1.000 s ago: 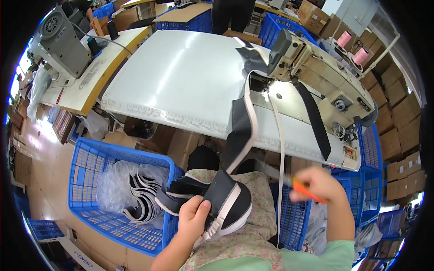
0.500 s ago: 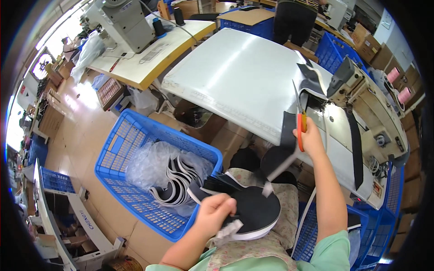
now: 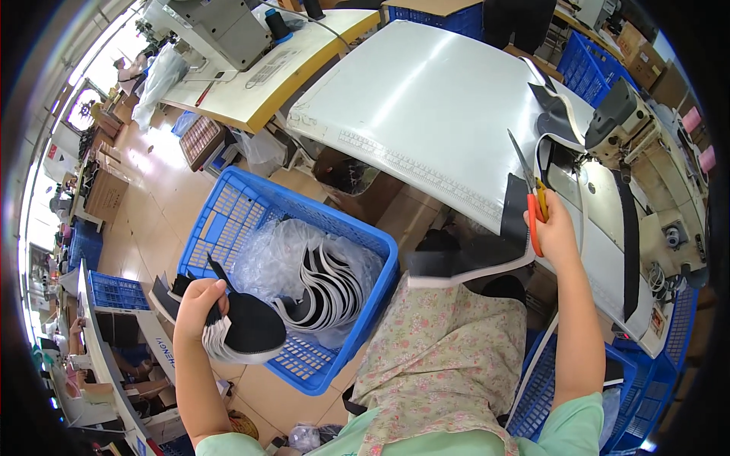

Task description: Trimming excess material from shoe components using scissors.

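At the left, over the near side of a blue basket, my left hand is closed round a bundle of black fabric pieces with white edges. My right hand grips scissors by their orange and yellow handles, blades pointing up over the white table. Beside the scissors, a black strip with a pale edge hangs off the table edge toward my lap, its free end smeared by motion. Inside the basket, a curved stack of similar white-edged black pieces lies on clear plastic.
A sewing machine stands at the right of the table, with a long black strip beside it. Another machine occupies a table at the far left. More blue baskets stand below right. A person is in the far left background.
My left hand has carried the bundle from my lap leftward to the basket's side. My right hand, with the scissors, has shifted slightly right in the picture. The hanging strip has swung.
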A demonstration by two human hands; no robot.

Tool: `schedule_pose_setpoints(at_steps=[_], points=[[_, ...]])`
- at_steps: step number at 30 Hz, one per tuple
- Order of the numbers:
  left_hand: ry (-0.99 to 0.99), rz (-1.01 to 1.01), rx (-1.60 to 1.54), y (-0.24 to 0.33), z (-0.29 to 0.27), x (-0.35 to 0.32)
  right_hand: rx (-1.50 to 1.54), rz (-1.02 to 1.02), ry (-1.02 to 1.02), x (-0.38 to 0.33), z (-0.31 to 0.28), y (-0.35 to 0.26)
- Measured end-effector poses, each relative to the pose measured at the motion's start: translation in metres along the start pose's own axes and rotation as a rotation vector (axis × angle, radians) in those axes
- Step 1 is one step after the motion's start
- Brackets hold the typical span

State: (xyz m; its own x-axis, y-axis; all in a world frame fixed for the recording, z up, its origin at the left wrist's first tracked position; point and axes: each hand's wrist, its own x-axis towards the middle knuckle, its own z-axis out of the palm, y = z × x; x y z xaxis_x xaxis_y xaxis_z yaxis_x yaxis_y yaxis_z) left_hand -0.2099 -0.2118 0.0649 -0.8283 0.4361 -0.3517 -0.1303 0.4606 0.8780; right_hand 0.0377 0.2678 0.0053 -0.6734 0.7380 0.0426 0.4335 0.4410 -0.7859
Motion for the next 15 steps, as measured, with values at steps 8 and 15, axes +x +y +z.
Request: schedule_pose_setpoints(at_steps=[8,15], points=[[-0.118,-0.22,0.193,-0.037,-0.025,0.024,0.081,0.012,0.062,-0.003,0.003,-0.007],[-0.388,-0.427,0.537,-0.058,0.011,0.109,0.099,0.077,0.035,-0.002,0.004,-0.012]])
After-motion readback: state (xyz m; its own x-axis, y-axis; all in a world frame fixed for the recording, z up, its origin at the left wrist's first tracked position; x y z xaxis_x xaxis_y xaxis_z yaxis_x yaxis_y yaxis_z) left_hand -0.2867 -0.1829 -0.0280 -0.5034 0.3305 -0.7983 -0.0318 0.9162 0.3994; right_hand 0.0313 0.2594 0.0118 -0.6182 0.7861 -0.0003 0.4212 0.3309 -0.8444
